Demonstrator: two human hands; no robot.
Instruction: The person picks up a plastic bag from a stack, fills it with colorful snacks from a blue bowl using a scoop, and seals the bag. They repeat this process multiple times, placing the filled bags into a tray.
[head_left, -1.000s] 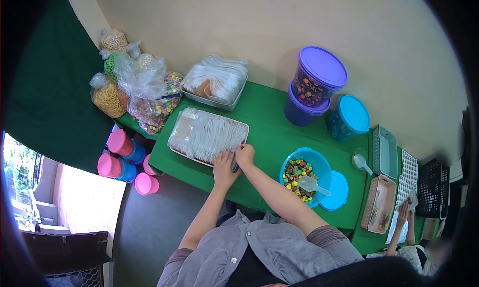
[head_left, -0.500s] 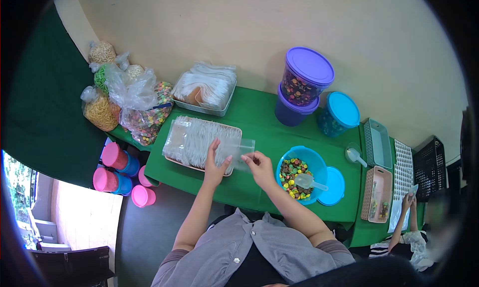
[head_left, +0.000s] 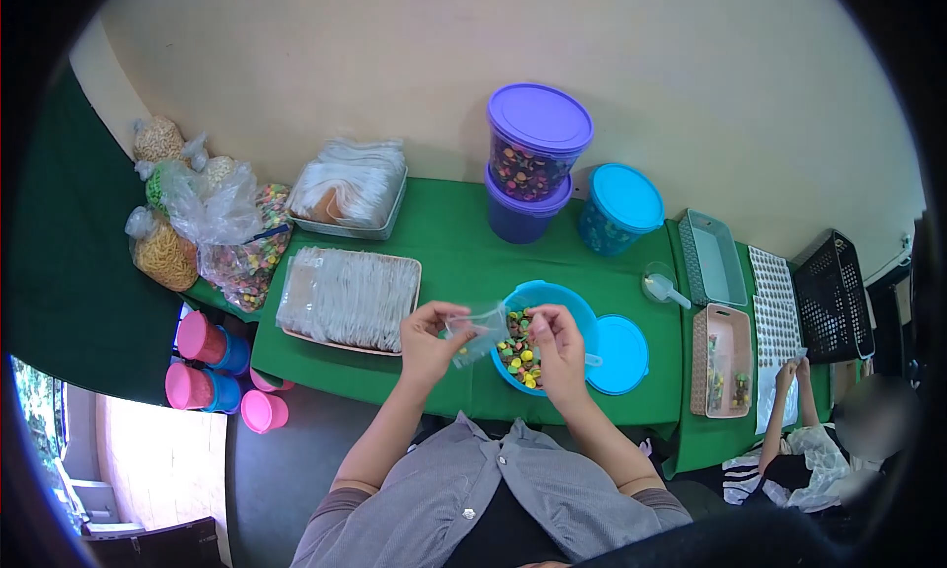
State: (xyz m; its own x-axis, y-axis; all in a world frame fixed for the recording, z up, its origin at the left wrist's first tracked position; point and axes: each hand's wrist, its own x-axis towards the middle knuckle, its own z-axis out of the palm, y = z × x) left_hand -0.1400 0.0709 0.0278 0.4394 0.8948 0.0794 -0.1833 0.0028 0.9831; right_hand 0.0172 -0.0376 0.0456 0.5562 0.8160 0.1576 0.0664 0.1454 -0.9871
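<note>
My left hand (head_left: 430,347) is closed on the edge of a small clear plastic bag (head_left: 477,331), whose mouth appears parted. Just right of the bag, my right hand (head_left: 558,355) hovers over the blue bowl (head_left: 586,316) with its fingers loosely curled and apart; I see nothing in them. Colourful round candies or chocolates (head_left: 518,359) lie in the bowl. A scoop (head_left: 592,360) rests there too, mostly hidden behind my right hand. To the left, a tray (head_left: 417,277) holds a dense row of clear bags (head_left: 350,297).
A blue lid (head_left: 619,355) lies beside the bowl. Behind stand purple tubs (head_left: 520,216) and a blue tub (head_left: 619,213). A second scoop (head_left: 665,290), baskets (head_left: 714,262) and a black crate (head_left: 834,302) are rightward, near another person's hands (head_left: 793,373). Bags of snacks (head_left: 232,218) sit far left.
The bag has moved right, from beside the tray to the bowl's left edge, and its mouth has parted. My right hand has come off it and over the bowl. The view has shifted right.
</note>
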